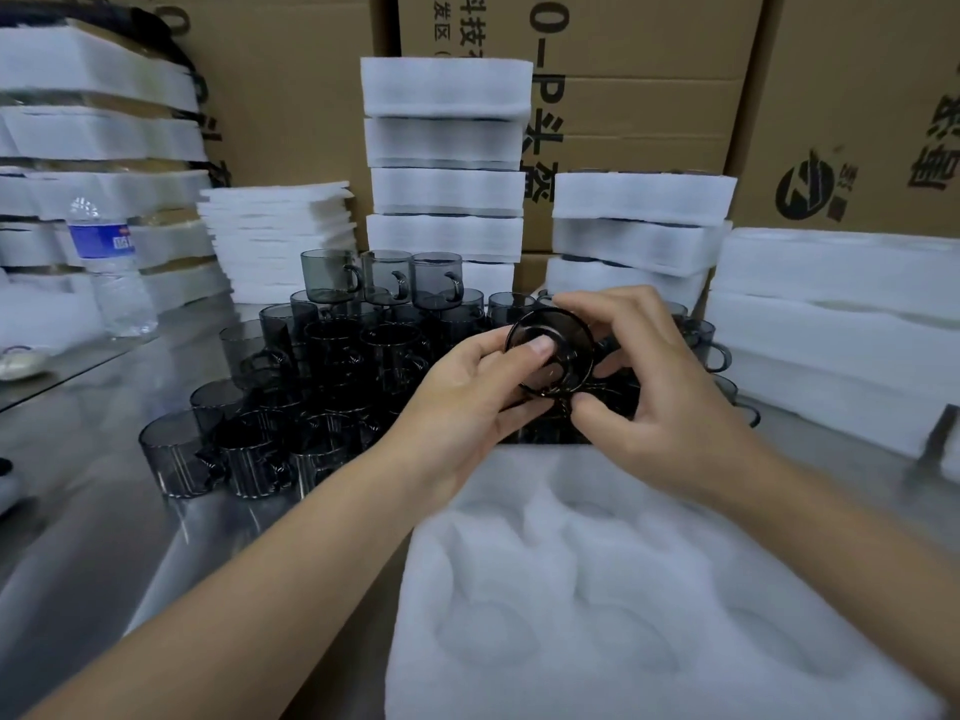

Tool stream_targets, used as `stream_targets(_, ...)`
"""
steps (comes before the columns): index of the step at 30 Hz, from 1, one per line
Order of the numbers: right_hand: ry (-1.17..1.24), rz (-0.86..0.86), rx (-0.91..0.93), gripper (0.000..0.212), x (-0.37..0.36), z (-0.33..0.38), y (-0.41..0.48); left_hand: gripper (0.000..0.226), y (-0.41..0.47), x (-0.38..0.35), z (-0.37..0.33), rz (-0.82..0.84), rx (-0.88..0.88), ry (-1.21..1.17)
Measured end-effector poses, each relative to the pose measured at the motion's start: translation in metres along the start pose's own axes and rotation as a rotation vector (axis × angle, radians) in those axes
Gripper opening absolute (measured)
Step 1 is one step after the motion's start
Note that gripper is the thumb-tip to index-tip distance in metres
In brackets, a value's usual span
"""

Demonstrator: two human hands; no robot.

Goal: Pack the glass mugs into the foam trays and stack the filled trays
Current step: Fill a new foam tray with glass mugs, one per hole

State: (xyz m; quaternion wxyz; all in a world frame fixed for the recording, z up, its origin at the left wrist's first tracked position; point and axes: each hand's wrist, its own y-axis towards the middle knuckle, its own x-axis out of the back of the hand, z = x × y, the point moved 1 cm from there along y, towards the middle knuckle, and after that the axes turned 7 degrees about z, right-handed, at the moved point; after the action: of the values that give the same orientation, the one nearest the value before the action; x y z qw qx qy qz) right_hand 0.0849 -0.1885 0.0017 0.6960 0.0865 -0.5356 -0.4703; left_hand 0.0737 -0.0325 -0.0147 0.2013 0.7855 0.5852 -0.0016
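Here, gripped between left hand (467, 392) and right hand (660, 397) above the foam tray (623, 589): glass mug (569, 356) tipped sideways, axis toward the camera, handle downward.

tray (649, 589): nearest, on the table (78, 485), right of centre
mugs (311, 387): on the table, just behind the tray and to its left, some standing on others
held mug (550, 356): between left hand (467, 397) and right hand (660, 387), over the tray's far edge
tall stack (447, 163): behind the mugs, centre
short stack (639, 226): right of the tall stack
sheets (280, 236): left of the tall stack
bottle (111, 272): left of the sheets
boxes (649, 70): behind the stacks
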Motion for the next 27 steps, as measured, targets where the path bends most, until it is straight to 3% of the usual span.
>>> stream_targets(3, -0.001, 0.017, 0.006, 0.062, -0.0011, -0.0013, 0.0001, 0.057, -0.0013, -0.0007, -0.0007, -0.064, -0.040, 0.033)
stream_targets(6, -0.001, 0.040, 0.019, 0.065, -0.0013, -0.0024, 0.0003, 0.064, -0.0040, -0.0004, -0.0024, -0.146, -0.104, 0.112)
stream_targets(14, 0.004, 0.168, 0.035, 0.082, -0.0029, -0.0036, -0.0017, 0.047, -0.0063, -0.0021, -0.0045, -0.197, -0.083, 0.164)
stream_targets(27, 0.007, 0.271, 0.001, 0.096, -0.0017, -0.0057, -0.0020, 0.047, -0.0036, 0.0008, -0.0057, -0.148, -0.020, 0.174)
